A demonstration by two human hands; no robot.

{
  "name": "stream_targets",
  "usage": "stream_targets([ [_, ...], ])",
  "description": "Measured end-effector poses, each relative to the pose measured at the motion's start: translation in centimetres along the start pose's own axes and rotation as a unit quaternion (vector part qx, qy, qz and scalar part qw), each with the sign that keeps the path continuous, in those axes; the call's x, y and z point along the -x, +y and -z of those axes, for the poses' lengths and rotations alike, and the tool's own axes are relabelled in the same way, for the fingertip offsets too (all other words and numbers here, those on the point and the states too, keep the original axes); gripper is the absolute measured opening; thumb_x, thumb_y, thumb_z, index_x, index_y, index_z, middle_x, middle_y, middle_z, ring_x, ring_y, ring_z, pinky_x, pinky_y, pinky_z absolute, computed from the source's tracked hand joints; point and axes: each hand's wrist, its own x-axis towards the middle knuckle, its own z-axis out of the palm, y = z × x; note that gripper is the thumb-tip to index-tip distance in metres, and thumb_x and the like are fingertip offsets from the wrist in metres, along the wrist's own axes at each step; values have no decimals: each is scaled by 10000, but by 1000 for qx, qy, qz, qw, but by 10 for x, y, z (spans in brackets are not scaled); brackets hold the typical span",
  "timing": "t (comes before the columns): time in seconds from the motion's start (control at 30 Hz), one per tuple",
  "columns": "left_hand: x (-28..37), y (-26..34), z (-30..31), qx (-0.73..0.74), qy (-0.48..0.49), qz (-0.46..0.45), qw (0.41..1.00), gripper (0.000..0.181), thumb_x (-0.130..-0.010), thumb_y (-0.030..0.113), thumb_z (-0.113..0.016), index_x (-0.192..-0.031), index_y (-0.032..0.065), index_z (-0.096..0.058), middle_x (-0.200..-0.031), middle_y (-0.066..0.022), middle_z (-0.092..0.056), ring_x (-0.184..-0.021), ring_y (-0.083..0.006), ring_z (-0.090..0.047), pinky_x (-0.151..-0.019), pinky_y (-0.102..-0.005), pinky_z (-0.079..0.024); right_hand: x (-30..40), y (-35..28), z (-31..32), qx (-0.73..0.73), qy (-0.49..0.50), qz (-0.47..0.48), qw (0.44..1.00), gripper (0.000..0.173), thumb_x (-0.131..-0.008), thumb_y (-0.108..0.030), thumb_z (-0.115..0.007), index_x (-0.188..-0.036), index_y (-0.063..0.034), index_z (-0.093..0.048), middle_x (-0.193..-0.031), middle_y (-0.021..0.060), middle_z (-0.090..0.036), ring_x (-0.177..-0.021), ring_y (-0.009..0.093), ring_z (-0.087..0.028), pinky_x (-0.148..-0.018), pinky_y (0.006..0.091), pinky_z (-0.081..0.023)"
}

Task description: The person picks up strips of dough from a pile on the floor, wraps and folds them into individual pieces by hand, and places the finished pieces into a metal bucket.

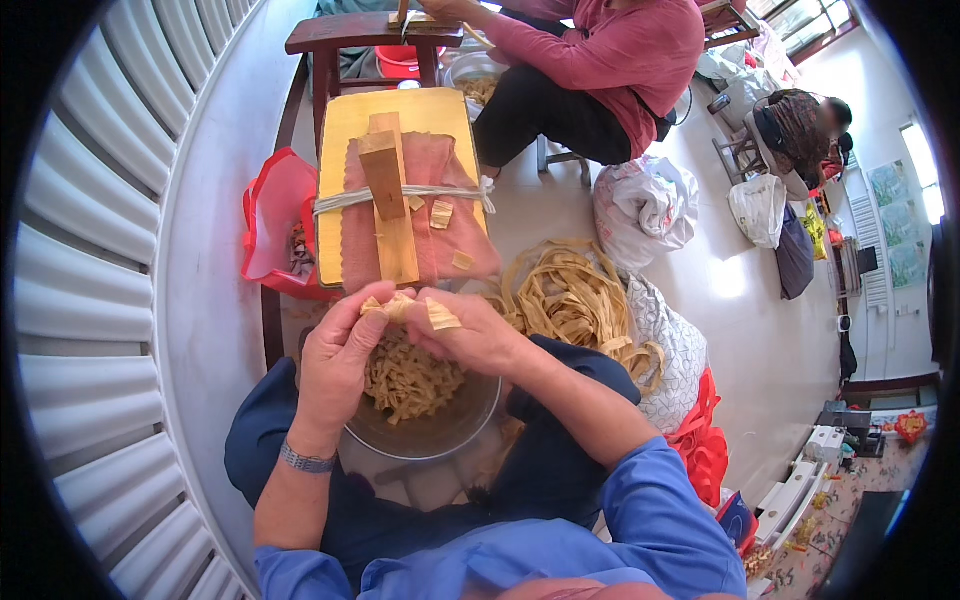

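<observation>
Before my chest, my left hand pinches one end of a pale, folded fibrous strip between thumb and fingers. My right hand grips the other part of it, and a pleated end sticks out beside the fingers. Below both hands, between my knees, a metal bowl holds a heap of short, folded tan pieces. Just beyond the hands stands a yellow board with a pink cloth and an upright wooden block on a wooden strip, bound across with white cord. Small flat pieces lie on the cloth.
Coiled tan strips lie on a patterned bag at my right. A red bag stands left of the board, near a white radiator. A person in pink sits beyond, by a wooden bench. Another person sits farther right.
</observation>
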Motion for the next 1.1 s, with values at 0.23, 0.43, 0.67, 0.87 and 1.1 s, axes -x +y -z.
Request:
stream_targets([
  [0.23, -3, 2, 4, 99, -27, 53, 993, 364, -1059, 209, -540, -1327, -36, -572, -1250, -140, -662, -1133, -203, -633, -1019, -350, -488, -1, 8, 1, 10, -9, 21, 1000, 412, -1073, -430, -460, -870, -86, -564, -710, -28, -507, -638, 72, -455, -594, 237, -379],
  [0.43, -2, -3, 10, -18, -6, 29, 999, 320, -1065, 208, -523, -1268, -28, -600, -1216, -151, -676, -1101, -202, -640, -995, -357, -497, -3, 14, -1, -13, -3, -2, 1000, 398, -1072, -412, -460, -865, -88, -559, -709, -22, -509, -627, 73, -449, -581, 242, -373],
  [0.67, -6, 7, 7, 65, -18, 29, 997, 279, -1077, 226, -497, -1151, -5, -635, -1222, -171, -674, -1068, -193, -650, -965, -336, -514, -4, 12, -11, 43, -15, 23, 999, 390, -1069, -393, -470, -841, -86, -544, -687, -24, -490, -603, 76, -436, -550, 248, -363],
  [0.87, -11, 15, 2, -33, -18, 24, 999, 258, -1045, 162, -571, -1197, -31, -650, -1179, -103, -697, -1084, -134, -637, -980, -278, -499, -6, 3, -7, -107, -6, -78, 991, 408, -1059, -414, -487, -814, -90, -526, -654, -17, -459, -568, 83, -410, -528, 239, -315],
  [1.1, -9, 9, 11, 30, -20, 53, 998, 265, -1024, 148, -607, -1223, -22, -652, -1154, -72, -704, -1060, -120, -635, -965, -271, -502, -8, 7, -4, -147, -28, -118, 982, 464, -1072, -448, -437, -772, -105, -524, -614, -41, -436, -533, 74, -373, -502, 242, -303],
])
